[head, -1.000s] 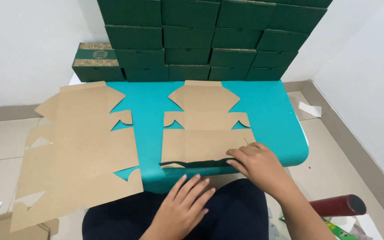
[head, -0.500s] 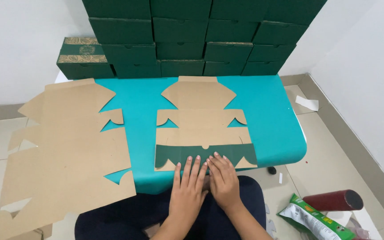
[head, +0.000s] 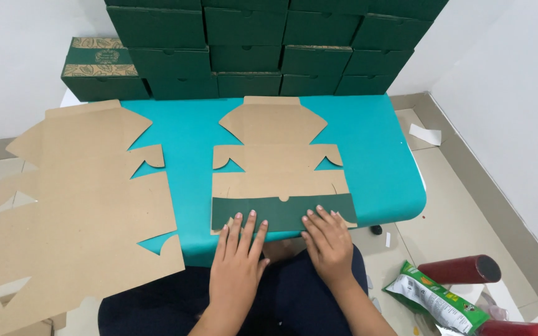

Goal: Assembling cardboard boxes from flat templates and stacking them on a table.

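Cardboard, brown and die-cut into a flat box blank (head: 278, 165), lies on the teal table top (head: 375, 162) directly ahead of both hands, its nearest flap folded over so that a dark green printed strip (head: 281, 211) faces up along the table's near edge. The left hand (head: 238, 261) lies flat and unclenched, fingers spread, with its fingertips pressing on the left part of that green strip; it grips nothing. The right hand (head: 328, 242) lies just beside it, likewise flat with fingers extended, pressing the right part of the same strip down onto the blank. Beyond the fingertips the blank stretches away across the table, its side tabs and tapered far flap lying flat. To the left of the left hand, a stack of larger brown cardboard blanks (head: 82, 205) overhangs the table's left end. Well beyond both hands, a wall of assembled dark green boxes (head: 269, 43) stands stacked against the white wall, with one patterned green box (head: 98, 59) at its left. To the right of the right hand, on the tiled floor, lie a dark red cylinder (head: 459, 269) and a green snack bag (head: 437, 298).
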